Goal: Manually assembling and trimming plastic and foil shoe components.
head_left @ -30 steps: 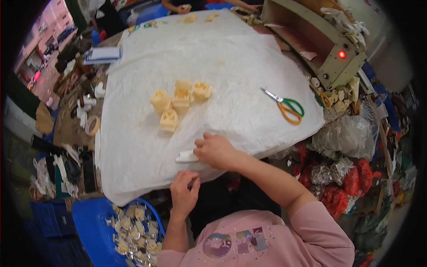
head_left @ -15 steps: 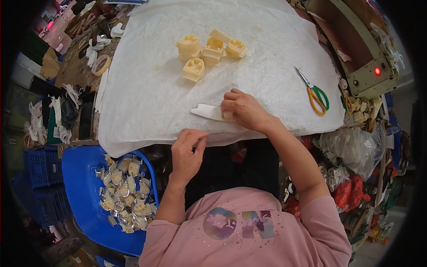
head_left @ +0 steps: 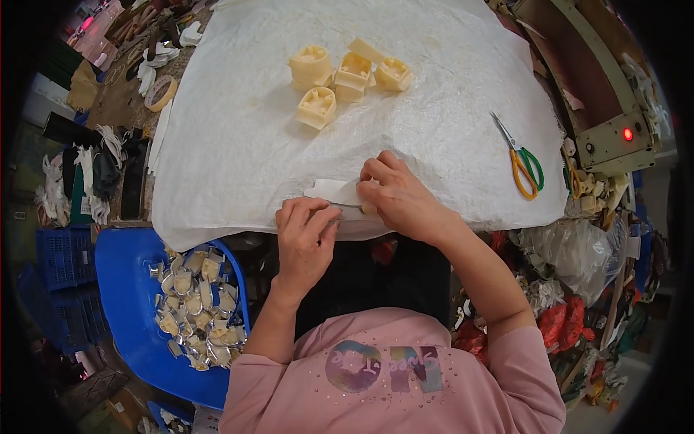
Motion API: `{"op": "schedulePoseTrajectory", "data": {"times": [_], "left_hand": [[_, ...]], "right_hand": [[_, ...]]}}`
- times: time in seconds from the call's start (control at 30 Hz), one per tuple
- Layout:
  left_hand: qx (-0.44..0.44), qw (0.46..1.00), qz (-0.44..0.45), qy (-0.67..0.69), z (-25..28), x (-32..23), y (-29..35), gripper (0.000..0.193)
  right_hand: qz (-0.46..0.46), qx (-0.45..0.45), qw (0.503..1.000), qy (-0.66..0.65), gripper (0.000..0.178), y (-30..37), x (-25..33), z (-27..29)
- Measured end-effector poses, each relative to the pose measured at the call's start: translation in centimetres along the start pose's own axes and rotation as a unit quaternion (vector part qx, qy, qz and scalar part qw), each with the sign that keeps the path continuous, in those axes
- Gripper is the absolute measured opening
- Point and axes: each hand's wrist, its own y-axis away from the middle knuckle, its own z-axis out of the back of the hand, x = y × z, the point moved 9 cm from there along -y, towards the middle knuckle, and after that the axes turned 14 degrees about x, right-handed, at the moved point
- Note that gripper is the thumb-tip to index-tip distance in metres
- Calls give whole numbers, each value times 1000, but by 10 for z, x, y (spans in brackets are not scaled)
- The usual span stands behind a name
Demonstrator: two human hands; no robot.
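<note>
White strip (head_left: 334,191) lies near the front edge of the pale cloth (head_left: 238,145), its right end pinched by the right hand's (head_left: 401,199) curled fingers. Compared with 0.5 s ago, the left hand (head_left: 305,235) has come up to the strip's left end; whether its bent fingers grip it, I cannot tell. Beyond sit 5 cream pieces (head_left: 316,110).

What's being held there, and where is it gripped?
The right hand grips a white strip at its right end. The left hand is by its left end; whether it grips too cannot be told.
</note>
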Motion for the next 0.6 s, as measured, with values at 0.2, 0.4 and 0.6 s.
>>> {"op": "schedulePoseTrajectory", "data": {"times": [0.2,0.4,0.6], "left_hand": [[-31,999,20,-13,0,0,-3,34],[-16,999,2,-47,-3,14,-16,33],[28,1000,-3,-13,-2,21,-23,29]], "right_hand": [[-10,16,996,-83,8,0,-5,-1],[-25,24,995,-96,7,-4,-9,-1],[-65,6,997,-30,10,-13,-9,-1]]}}
